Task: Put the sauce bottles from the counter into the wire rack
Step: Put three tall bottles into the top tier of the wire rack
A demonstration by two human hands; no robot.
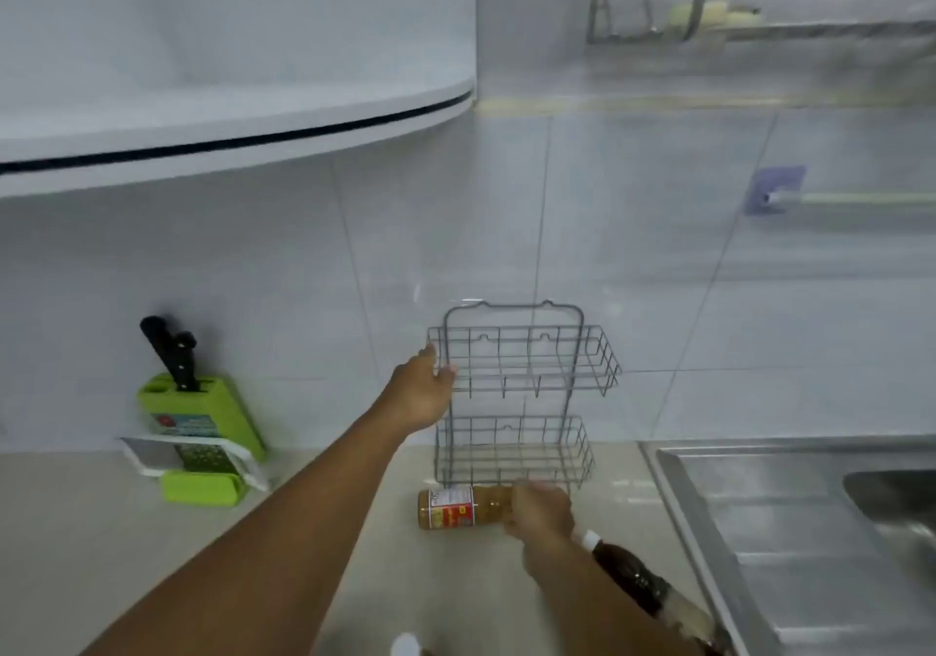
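Two bottles in sight on the worktop [354,554] so far. My right hand [542,508] has its grip closed round the lying amber bottle [451,507], just near of the wire rack [521,392]. My left hand [423,392] is open, fingers steadying the rack's upper left corner. The dark bottle [633,579] lies nearer, by the sink [759,529]. I'd tip it upright before lifting it over the basket rail.
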